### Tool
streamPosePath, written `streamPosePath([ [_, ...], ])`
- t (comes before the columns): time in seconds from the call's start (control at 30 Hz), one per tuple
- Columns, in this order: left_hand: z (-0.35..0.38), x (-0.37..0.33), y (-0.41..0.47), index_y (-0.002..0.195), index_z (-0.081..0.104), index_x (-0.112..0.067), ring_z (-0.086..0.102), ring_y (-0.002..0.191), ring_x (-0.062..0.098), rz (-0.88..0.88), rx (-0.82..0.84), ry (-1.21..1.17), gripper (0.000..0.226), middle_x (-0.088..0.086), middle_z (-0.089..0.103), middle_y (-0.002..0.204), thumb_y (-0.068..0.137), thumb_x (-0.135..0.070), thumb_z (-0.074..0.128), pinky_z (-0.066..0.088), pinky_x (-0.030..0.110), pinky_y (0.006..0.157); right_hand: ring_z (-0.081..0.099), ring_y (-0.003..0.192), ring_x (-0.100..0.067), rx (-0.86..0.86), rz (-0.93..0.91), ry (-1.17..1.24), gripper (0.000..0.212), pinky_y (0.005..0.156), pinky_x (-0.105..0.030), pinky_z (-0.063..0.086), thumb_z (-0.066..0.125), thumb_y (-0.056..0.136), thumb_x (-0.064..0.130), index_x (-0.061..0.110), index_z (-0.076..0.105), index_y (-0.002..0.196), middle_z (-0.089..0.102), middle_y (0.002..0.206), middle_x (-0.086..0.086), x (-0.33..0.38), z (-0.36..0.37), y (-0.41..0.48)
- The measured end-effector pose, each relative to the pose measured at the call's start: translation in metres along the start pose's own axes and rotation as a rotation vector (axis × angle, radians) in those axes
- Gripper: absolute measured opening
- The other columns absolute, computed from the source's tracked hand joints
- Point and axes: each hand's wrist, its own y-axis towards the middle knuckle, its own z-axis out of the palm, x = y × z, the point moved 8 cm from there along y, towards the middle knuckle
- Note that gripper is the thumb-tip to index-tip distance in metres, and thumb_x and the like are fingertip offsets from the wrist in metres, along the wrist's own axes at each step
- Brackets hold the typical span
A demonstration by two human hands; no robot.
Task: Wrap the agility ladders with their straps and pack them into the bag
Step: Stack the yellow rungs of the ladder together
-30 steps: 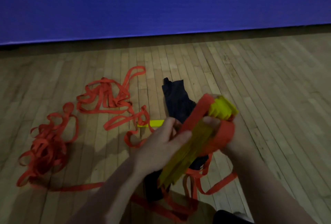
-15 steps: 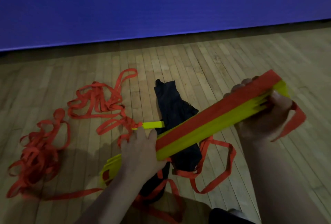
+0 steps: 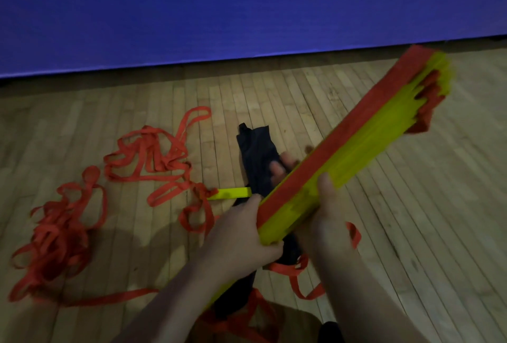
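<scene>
Both of your hands sit at the near, lower end of the rung bundle (image 3: pixel 370 136), so its far end sticks up to the right with nothing pinning it. Your left hand (image 3: pixel 241 235) curls round the bottom corner. Your right hand (image 3: pixel 323 222) clamps it just above, thumb across the yellow face and fingertips (image 3: pixel 277 169) showing past the orange edge. That low grip is the risk: the slats could fan apart at the top, where they look uneven (motion blur makes it hard to be sure). The orange strap (image 3: pixel 343 130) lying along the upper edge could also slide off before you get a turn round the stack. The loose webbing (image 3: pixel 285 270) trailing under your hands lies near the tangle of orange webbing (image 3: pixel 60 233) on the floor (image 3: pixel 411 219), so a hasty pull may snag the two together. The bundle itself is a flat stack of thin yellow slats, tilted and held in the air above the dark bag (image 3: pixel 255 150), which lies limp on the boards.
</scene>
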Motion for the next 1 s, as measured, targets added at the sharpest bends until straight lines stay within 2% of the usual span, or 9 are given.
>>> streamPosePath([
  [0.17,-0.004,-0.003,-0.001,0.100,0.039,-0.034,0.053,0.075,0.004,0.026,0.002,0.114,0.047,-0.016,0.051,0.084,0.066,-0.054,0.066,0.046,0.024,0.061,0.066,0.076,-0.023,-0.117,0.073,0.030,0.034,0.070,-0.039,0.054,0.071,0.066,0.010,0.010,0.062,0.099,0.067,0.078,-0.006,-0.024,-0.004,-0.008],
  [0.3,0.002,0.023,0.000,0.123,0.043,-0.036,0.059,0.093,0.003,-0.010,0.199,0.105,0.087,-0.018,0.058,0.109,0.056,-0.091,0.042,0.052,0.033,0.078,0.063,0.064,-0.016,-0.135,0.037,0.123,0.012,0.068,-0.032,0.054,0.061,0.069,0.007,0.012,0.066,0.079,0.062,0.068,-0.001,0.002,-0.013,0.008],
  [0.4,-0.001,0.041,-0.001,0.125,0.050,-0.030,0.054,0.106,0.006,-0.019,0.197,0.052,0.104,-0.011,0.057,0.120,0.052,-0.099,0.023,0.047,0.035,0.091,0.062,0.064,-0.014,-0.168,-0.040,0.126,0.017,0.072,-0.033,0.050,0.058,0.072,0.008,0.016,0.057,0.087,0.060,0.068,0.002,0.028,-0.025,0.017],
  [0.53,-0.011,0.031,0.000,0.124,0.051,-0.026,0.050,0.107,0.005,0.034,0.092,0.174,0.088,-0.013,0.051,0.114,0.068,-0.083,0.015,0.044,0.031,0.090,0.059,0.065,-0.013,-0.208,-0.131,0.152,0.015,0.070,-0.032,0.049,0.054,0.079,0.006,0.015,0.053,0.091,0.058,0.069,0.002,0.050,-0.039,0.021],
  [0.67,-0.027,0.026,0.002,0.095,0.054,-0.023,0.054,0.086,0.009,0.064,-0.032,0.258,0.032,-0.016,0.047,0.084,0.091,-0.054,0.044,0.041,0.028,0.071,0.059,0.064,-0.013,-0.216,-0.155,0.085,0.015,0.070,-0.031,0.049,0.050,0.087,0.002,0.016,0.054,0.090,0.057,0.067,0.003,0.060,-0.044,0.021],
  [0.77,-0.035,0.013,0.003,0.073,0.056,-0.022,0.058,0.068,0.012,0.236,-0.127,0.488,0.035,-0.013,0.053,0.070,0.087,-0.052,0.046,0.039,0.029,0.063,0.063,0.065,-0.014,-0.237,-0.184,-0.026,0.016,0.067,-0.031,0.053,0.056,0.083,0.002,0.017,0.059,0.087,0.061,0.067,0.002,0.072,-0.049,0.021],
  [0.87,-0.007,0.033,0.000,0.094,0.062,-0.022,0.060,0.086,0.012,0.110,0.189,0.652,0.040,-0.006,0.062,0.089,0.091,-0.056,0.043,0.043,0.029,0.075,0.064,0.066,-0.015,-0.311,-0.204,-0.074,0.013,0.067,-0.033,0.052,0.059,0.081,0.002,0.015,0.061,0.080,0.062,0.067,0.001,0.081,-0.061,0.022],
  [0.93,0.013,0.061,-0.004,0.107,0.063,-0.019,0.060,0.088,0.011,-0.084,0.392,0.626,0.033,-0.005,0.061,0.092,0.096,-0.044,0.045,0.043,0.023,0.068,0.063,0.065,-0.015,-0.359,-0.216,-0.016,0.016,0.068,-0.031,0.051,0.058,0.081,0.002,0.015,0.062,0.075,0.062,0.067,0.001,0.085,-0.070,0.022],
  [1.0,0.018,0.084,-0.008,0.114,0.062,-0.014,0.060,0.093,0.013,-0.233,0.441,0.655,0.030,-0.003,0.063,0.095,0.100,-0.028,0.039,0.041,0.018,0.064,0.061,0.064,-0.014,-0.378,-0.228,0.087,0.018,0.070,-0.030,0.049,0.056,0.082,0.002,0.016,0.063,0.072,0.061,0.066,0.002,0.089,-0.077,0.021],
])
